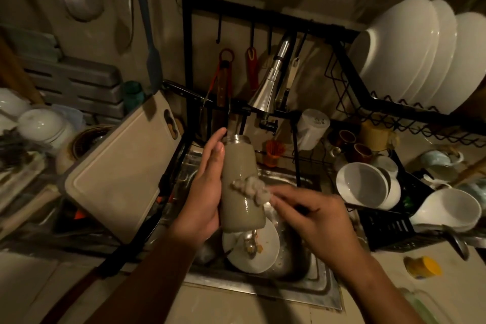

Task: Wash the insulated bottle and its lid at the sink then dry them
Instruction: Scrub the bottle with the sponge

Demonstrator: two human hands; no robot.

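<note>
The insulated bottle [240,179] is pale grey-beige with a bare metal threaded mouth and no lid on it. It hangs over the sink [302,284], mouth pointing away from me. My left hand [207,189] holds it from the left side, fingers laid along its body. My right hand [313,221] is blurred and pinches a soapy sponge or cloth [252,188] against the bottle's right side. Foam streaks the bottle. I cannot see the lid.
A dirty white plate [265,250] with a spoon lies in the sink. The faucet [268,87] hangs above the bottle. A cutting board [118,179] leans at the left. White bowls [363,184] and a black dish rack [384,226] crowd the right; a yellow scrubber [423,267] lies on the counter.
</note>
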